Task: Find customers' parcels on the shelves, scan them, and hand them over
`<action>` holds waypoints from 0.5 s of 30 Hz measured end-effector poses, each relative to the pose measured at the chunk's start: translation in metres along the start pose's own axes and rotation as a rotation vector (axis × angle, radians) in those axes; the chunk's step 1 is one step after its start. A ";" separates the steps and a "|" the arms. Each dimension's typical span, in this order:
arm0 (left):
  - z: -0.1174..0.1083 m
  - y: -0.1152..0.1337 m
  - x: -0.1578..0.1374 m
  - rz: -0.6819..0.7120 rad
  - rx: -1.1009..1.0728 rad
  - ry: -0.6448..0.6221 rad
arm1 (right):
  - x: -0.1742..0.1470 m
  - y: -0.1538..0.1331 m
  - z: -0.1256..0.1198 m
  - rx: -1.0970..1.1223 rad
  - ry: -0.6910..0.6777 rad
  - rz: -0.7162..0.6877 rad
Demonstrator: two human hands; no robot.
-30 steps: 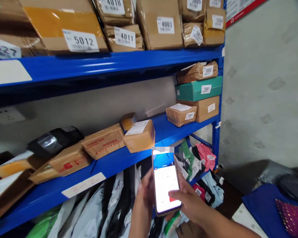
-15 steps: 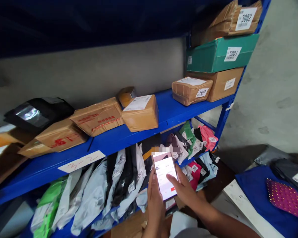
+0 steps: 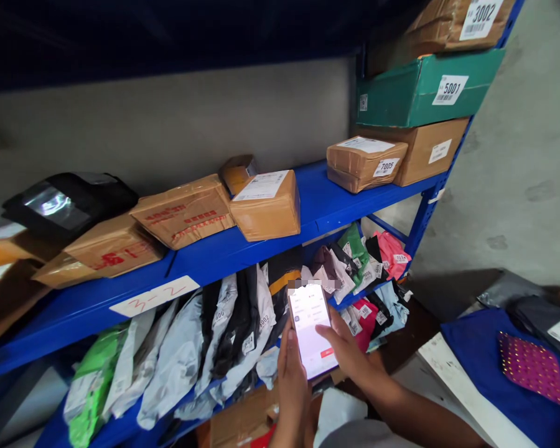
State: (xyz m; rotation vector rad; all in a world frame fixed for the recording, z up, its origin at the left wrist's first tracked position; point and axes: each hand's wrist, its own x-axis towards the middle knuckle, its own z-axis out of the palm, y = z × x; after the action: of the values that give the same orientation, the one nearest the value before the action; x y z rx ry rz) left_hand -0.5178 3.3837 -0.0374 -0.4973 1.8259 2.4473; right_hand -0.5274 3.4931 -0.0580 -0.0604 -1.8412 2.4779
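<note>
A lit smartphone [image 3: 312,336] is held upright in front of me, its screen mostly white with a red button near the bottom. My left hand [image 3: 293,361] wraps round its left edge, thumb along the side. On the right edge my right hand [image 3: 348,348] also grips the phone, and its thumb lies over the middle of the screen. The fingers behind the phone are hidden. Behind it, bagged parcels stand on a lower shelf, among them a white bag marked 5002 [image 3: 265,305] and a pink bag [image 3: 392,256].
Cardboard boxes, including a taped box [image 3: 273,214] and one marked 7005 [image 3: 366,163], sit on the blue shelf [image 3: 315,199]. A green box [image 3: 434,87] is stacked at the right. To the lower right, a magenta studded item [image 3: 532,367] lies on blue material.
The view has shifted slightly, with the upper right boxes now higher and further right. The phone's screen content has scrolled or changed; both hands still hold it.
</note>
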 end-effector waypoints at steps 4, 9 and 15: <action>0.004 0.005 -0.002 -0.088 -0.198 -0.037 | -0.001 0.009 -0.014 0.115 -0.169 0.020; 0.006 0.008 -0.006 -0.111 -0.271 -0.031 | -0.004 0.010 -0.024 0.099 -0.204 0.041; 0.007 0.010 -0.012 -0.040 -0.190 -0.007 | -0.011 -0.001 -0.013 0.050 -0.198 0.029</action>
State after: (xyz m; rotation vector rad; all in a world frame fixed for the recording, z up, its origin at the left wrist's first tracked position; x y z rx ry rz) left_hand -0.5102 3.3889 -0.0235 -0.5290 1.5726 2.6053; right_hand -0.5161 3.5045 -0.0610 0.1673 -1.8584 2.6343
